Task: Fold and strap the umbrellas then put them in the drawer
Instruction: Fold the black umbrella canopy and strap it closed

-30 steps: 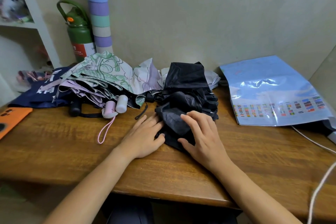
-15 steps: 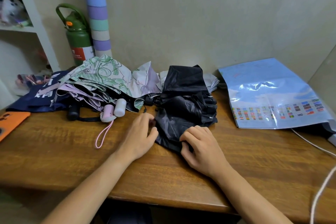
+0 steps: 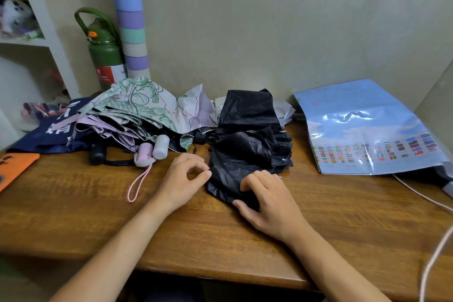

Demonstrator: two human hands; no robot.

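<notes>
A wooden tabletop (image 3: 73, 203) carries a blue plastic bag (image 3: 362, 125) printed with rows of small flags, its writing too blurred to read. A collapsed black umbrella (image 3: 247, 144) lies mid-table, its long axis running from the wall toward the person. The right hand (image 3: 267, 200) grips its near fabric; the left hand (image 3: 185, 179) pinches its left edge. A flowered umbrella (image 3: 137, 110) lies beside it.

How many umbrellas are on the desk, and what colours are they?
Black umbrella: 1
Green flowery umbrella: 1
Lilac umbrella: 1
Total: 3 that I can tell apart; the heap may hide more.
</notes>
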